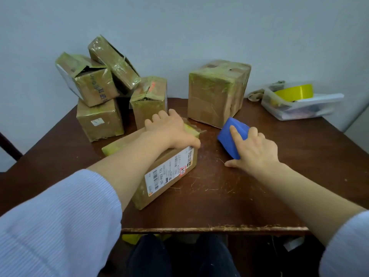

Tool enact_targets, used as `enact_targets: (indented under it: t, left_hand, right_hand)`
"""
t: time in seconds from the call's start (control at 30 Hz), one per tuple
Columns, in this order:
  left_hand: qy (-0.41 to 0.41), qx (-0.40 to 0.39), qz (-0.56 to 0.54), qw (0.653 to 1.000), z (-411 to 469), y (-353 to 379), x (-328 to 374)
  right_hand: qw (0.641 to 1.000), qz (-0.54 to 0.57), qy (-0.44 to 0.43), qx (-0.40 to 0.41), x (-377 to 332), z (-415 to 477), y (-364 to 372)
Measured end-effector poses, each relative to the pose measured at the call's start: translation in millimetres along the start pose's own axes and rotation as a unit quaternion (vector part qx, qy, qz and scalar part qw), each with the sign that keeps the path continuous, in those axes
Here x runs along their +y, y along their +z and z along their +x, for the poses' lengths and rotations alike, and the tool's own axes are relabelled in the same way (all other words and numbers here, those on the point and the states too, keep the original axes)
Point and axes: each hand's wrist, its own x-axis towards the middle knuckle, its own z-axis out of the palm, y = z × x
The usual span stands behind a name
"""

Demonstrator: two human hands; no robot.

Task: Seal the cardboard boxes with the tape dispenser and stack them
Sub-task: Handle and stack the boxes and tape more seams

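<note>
Left grip (171, 130) spread flat, pressing down on labelled cardboard box (159, 166) lying on desk (229, 196). Just right of it, right grip (253, 148) closed around blue tape dispenser (231, 136), forefinger along its top. Large taped box (217, 92) just beyond.

Surface (259, 176): dark reddish-brown wood, pale scratches, worn light streak along the near edge.
Flat cardboard box (171, 172): tan, yellow-green tape at the ends, white label with black barcodes and a small red-edged sticker.
Cube-shaped box (215, 92): brown, greenish-yellow tape bands over the top.
Stacked boxes (99, 84): brown with glossy yellow-green tape; one bears dark handwriting, one a small white sticker.
Small upright box (149, 98): tan, green-tinted tape, an orange mark.
Tape dispenser (231, 136): solid bright blue.
Tape roll (295, 91): yellow.
Tray (299, 108): clear plastic.
Sleeves (56, 222): pale lavender-blue, fine ribbed stripes.
Wall (199, 27): plain pale grey-blue.
</note>
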Motion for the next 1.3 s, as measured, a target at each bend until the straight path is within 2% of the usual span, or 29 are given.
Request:
enact_targets:
  t: [0.07, 0.1, 0.17, 0.2, 0.23, 0.27, 0.33, 0.4, 0.47, 0.6, 0.7, 0.73, 0.9, 1.0, 1.1, 1.2, 1.3]
  left_hand:
    - [-0.017, -0.029, -0.027, 0.999, -1, -4, -4]
    - [-0.020, -0.045, -0.050, 0.997, -1, -7, -6]
    - [-0.016, -0.065, -0.137, 0.988, -3, -16, -13]
    - [-0.016, -0.060, -0.196, 0.979, -3, -20, -19]
    - [-0.021, -0.047, -0.251, 0.967, -1, -23, -26]
    - [-0.029, -0.034, -0.286, 0.957, 0, -24, -33]
    - [-0.048, -0.031, -0.318, 0.946, 1, -24, -44]
    - [-0.048, -0.025, -0.343, 0.938, -2, -19, -49]
    - [-0.035, 0.012, -0.379, 0.925, -6, -18, -51]
    - [-0.001, 0.100, -0.521, 0.847, -19, -28, -55]
    - [0.020, 0.188, -0.563, 0.805, -31, -21, -50]
    - [0.025, 0.209, -0.575, 0.790, -35, -16, -48]
    - [0.021, 0.304, -0.597, 0.742, -48, 0, -45]
    - [0.010, 0.310, -0.621, 0.720, -51, 2, -46]
    - [0.040, 0.289, -0.655, 0.697, -52, 3, -52]
    - [0.031, 0.277, -0.688, 0.670, -52, 8, -58]
    - [0.005, 0.267, -0.712, 0.650, -54, 8, -63]
  right_hand:
    - [0.999, -0.002, -0.016, 0.050, -1, -2, 10]
    - [0.994, 0.004, -0.035, 0.103, -3, -4, 10]
    - [0.960, 0.092, -0.057, 0.257, -3, -9, 8]
    - [0.944, 0.173, -0.057, 0.276, -6, -14, 1]
    - [0.933, 0.273, -0.053, 0.228, -13, -19, -9]
    - [0.913, 0.382, -0.044, 0.133, -22, -23, -16]
    - [0.811, 0.585, -0.003, -0.026, -42, -25, -28]
    - [0.723, 0.684, 0.043, -0.087, -60, -22, -38]
    - [0.685, 0.721, 0.060, -0.082, -72, -19, -51]
    - [0.673, 0.736, 0.029, 0.067, -78, -10, -79]
    - [0.675, 0.719, 0.009, 0.165, -89, -7, -84]
    - [0.677, 0.713, 0.011, 0.182, -93, -8, -82]
    - [0.641, 0.735, 0.058, 0.213, -106, -17, -77]
    - [0.634, 0.733, 0.077, 0.234, -107, -16, -78]
    - [0.625, 0.734, 0.071, 0.258, -104, -18, -75]
    - [0.585, 0.761, 0.070, 0.273, -101, -21, -72]
    - [0.529, 0.798, 0.103, 0.270, -97, -23, -73]
